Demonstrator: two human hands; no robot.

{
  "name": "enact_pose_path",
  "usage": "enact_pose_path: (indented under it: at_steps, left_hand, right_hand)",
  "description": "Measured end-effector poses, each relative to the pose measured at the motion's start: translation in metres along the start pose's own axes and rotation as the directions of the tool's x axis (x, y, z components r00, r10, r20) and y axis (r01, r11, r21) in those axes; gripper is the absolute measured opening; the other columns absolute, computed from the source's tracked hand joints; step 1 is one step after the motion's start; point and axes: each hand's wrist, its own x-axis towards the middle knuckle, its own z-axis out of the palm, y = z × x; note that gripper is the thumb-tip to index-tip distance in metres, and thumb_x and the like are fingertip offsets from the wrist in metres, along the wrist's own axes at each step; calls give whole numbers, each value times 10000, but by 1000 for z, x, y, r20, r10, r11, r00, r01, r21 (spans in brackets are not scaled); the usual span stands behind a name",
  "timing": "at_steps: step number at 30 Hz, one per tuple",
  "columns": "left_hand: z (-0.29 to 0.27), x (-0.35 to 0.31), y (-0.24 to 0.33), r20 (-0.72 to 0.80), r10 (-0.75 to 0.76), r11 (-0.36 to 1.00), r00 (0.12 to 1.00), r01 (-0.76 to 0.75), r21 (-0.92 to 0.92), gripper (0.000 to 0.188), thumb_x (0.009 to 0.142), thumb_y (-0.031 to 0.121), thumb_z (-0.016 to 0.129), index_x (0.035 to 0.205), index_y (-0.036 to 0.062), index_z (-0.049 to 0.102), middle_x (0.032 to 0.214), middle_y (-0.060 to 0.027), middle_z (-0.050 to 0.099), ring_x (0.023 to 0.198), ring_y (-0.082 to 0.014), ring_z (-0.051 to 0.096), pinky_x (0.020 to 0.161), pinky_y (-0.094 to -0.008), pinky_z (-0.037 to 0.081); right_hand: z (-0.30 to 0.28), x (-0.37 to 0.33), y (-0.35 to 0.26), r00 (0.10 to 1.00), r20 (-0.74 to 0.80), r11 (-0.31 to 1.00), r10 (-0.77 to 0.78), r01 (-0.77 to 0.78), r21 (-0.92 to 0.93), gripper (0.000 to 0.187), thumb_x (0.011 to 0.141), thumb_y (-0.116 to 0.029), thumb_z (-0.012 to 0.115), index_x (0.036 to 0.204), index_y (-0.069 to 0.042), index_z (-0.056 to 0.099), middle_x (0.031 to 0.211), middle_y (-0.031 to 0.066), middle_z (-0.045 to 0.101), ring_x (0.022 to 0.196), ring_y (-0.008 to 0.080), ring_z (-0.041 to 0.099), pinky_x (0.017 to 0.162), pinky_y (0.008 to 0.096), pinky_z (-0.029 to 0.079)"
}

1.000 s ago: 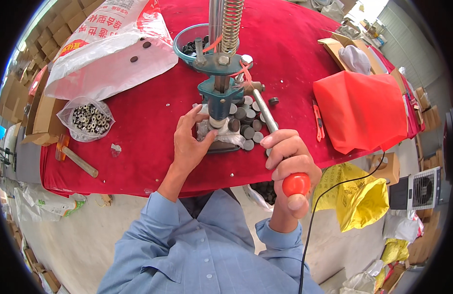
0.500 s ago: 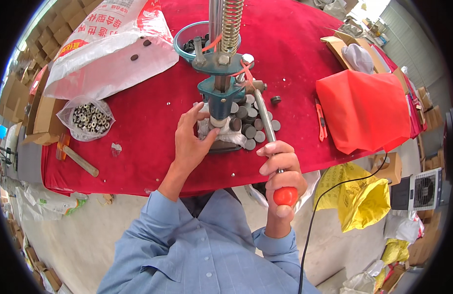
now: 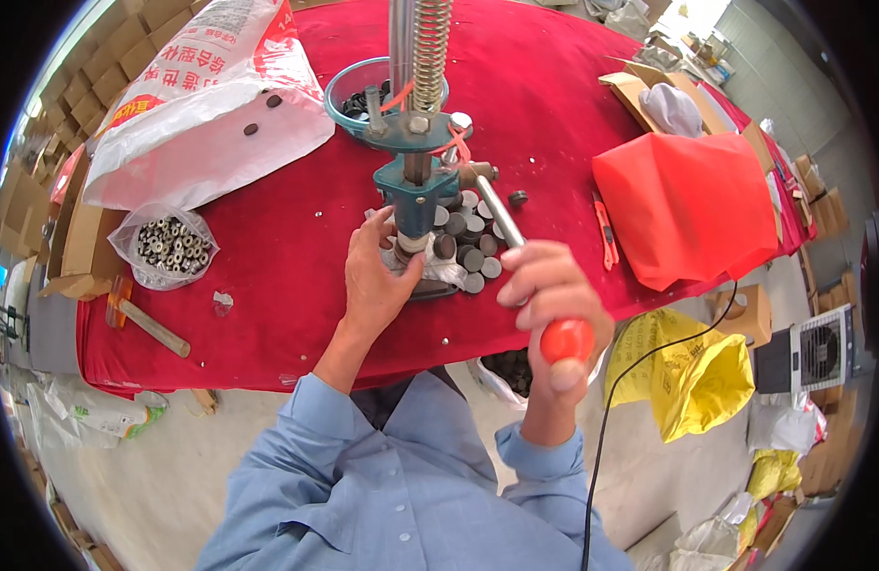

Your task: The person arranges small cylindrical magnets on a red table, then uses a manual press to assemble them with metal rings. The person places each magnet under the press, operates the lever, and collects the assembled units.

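Observation:
A green hand-lever press (image 3: 416,195) with a coil spring (image 3: 430,57) stands at the table's near middle. My right hand (image 3: 553,305) is closed around its metal lever (image 3: 499,206), by the red knob (image 3: 567,340); the hand is slightly blurred. My left hand (image 3: 377,271) curves around the left of the press's lower end, thumb and fingers apart. Between them is a pale round piece (image 3: 413,244) under the press head; its contact with my fingertips is partly hidden. Several dark grey discs (image 3: 472,257) lie heaped right of the press, some over crumpled white plastic (image 3: 446,273).
Behind the press is a blue basin (image 3: 339,100) of dark pieces. A bag of metal rings (image 3: 176,249), a hammer (image 3: 152,324) and a large white sack (image 3: 201,143) lie left. Rightward are a utility knife (image 3: 606,233) and a red bag (image 3: 687,209). A black cable (image 3: 639,366) hangs nearby.
My right hand has swung the lever upward, and the red knob looks larger and closer. My left thumb has shifted slightly from the pale piece. The whole view has moved a little.

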Motion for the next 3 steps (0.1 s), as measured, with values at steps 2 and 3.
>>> enact_pose_path:
  at_steps: [2,3]
  left_hand:
    - [-1,-5,-4,27,-40,999,999,41,-34,766,778,96,886,1461,5,550,1118,-126,729,1021,-283,659,939,-430,539]
    - [-4,-10,-2,49,-124,991,991,127,-52,772,788,106,889,1472,11,544,1159,-116,723,1023,-280,656,942,-424,540]
  right_hand:
    - [-2,27,0,999,-9,998,52,-52,26,472,926,-494,671,955,-23,691,975,142,715,978,345,697,938,514,528]
    - [-5,21,-3,998,-45,999,53,-53,12,472,926,-494,671,955,-23,691,975,142,715,978,345,697,938,514,528]
